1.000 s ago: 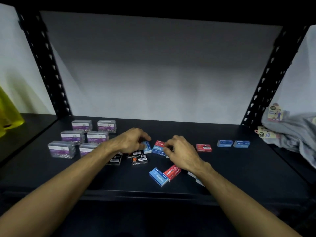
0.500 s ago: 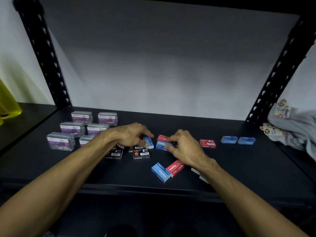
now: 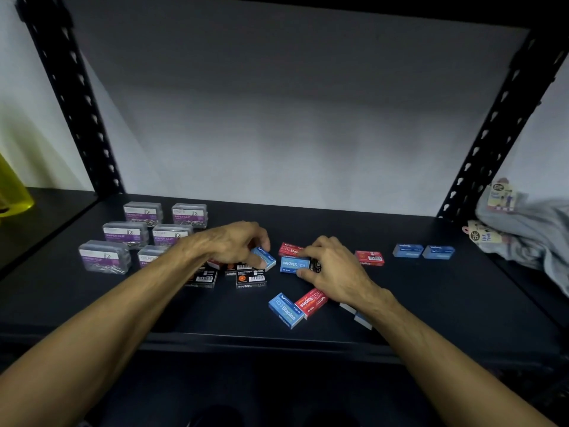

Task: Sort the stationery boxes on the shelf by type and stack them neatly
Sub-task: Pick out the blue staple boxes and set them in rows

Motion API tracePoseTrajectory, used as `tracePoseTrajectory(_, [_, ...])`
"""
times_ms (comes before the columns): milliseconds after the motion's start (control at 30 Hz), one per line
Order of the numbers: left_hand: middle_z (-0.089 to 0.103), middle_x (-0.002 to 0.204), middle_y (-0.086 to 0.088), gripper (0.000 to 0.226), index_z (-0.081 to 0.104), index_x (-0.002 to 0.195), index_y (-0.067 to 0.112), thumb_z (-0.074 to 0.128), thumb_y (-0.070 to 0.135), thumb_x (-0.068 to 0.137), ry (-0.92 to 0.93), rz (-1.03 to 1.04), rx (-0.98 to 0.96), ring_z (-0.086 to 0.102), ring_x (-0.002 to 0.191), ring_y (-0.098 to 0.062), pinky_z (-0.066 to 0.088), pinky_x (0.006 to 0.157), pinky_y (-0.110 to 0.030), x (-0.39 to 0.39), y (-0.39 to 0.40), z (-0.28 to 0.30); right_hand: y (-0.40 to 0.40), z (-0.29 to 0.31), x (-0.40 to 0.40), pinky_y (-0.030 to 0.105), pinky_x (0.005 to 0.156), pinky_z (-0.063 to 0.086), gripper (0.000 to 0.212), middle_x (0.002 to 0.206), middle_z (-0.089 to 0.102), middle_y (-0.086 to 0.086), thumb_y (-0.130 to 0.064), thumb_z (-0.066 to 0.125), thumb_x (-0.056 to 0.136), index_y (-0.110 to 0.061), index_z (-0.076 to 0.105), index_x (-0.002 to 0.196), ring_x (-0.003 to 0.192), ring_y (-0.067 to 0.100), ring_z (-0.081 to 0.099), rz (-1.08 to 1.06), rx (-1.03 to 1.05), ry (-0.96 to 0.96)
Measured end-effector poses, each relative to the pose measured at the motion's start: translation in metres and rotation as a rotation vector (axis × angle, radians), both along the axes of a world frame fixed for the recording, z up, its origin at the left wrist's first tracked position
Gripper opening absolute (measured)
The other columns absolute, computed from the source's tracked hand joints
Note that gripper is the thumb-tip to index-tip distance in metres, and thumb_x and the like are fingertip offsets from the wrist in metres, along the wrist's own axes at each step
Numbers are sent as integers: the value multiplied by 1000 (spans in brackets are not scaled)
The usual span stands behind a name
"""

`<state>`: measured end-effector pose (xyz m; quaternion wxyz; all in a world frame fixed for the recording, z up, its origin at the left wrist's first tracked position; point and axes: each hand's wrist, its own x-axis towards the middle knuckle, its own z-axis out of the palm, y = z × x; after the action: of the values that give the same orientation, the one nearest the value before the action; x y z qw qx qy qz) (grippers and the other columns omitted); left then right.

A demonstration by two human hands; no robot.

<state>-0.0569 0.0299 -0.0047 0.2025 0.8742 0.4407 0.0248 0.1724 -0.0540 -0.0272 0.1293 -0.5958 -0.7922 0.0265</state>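
Little has changed: left hand (image 3: 229, 246) still pinches a blue staple box (image 3: 264, 257); right hand (image 3: 334, 266) still grips another blue box (image 3: 294, 265) at centre; sorting continues.

shelf board (image 3: 431, 291): dark, matt, smooth
uprights (image 3: 492, 131): black metal, punched with slots
paper clip boxes (image 3: 104, 257), at 9 o'clock: clear glossy plastic with purple paper labels
staple boxes (image 3: 286, 309), at centre: printed card in blue, red and black, slight sheen
cloth (image 3: 529, 232), at 3 o'clock: soft grey fabric with paper tags
container (image 3: 12, 192), far left: translucent yellow plastic
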Motion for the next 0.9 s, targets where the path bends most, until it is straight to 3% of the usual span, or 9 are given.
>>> tracePoseTrajectory(167, [59,85,7,33,60,96,24,81,37,76,-70,10,32,52,71,-9,43,63,-25,2,-1,-3,-3,-3,4,34,97,39,45,127,52,-2,-45,59,91,-25,58,131,116,14,44,15,20,9])
tracePoseTrajectory(400, [65,96,12,27,64,105,31,76,35,81,-52,20,80,61,88,-7,50,80,-30,5,-2,-9,-4,-2,4,32,95,39,35,122,55,-4,-42,63,88,-23,64,118,112,13,45,6,26,73])
tracePoseTrajectory(600, [56,81,14,32,66,109,30,76,21,80,-33,28,85,53,69,-4,38,62,-18,6,0,-3,-4,2,3,29,89,40,26,110,57,-8,-36,66,85,-22,65,106,104,10,46,-37,26,216])
tracePoseTrajectory(900, [63,91,14,35,67,113,28,71,12,82,-20,34,25,57,75,-1,41,64,-15,5,-1,1,-1,6,-2,25,82,37,17,105,58,-10,-35,66,86,-25,64,100,102,8,47,-37,20,255])
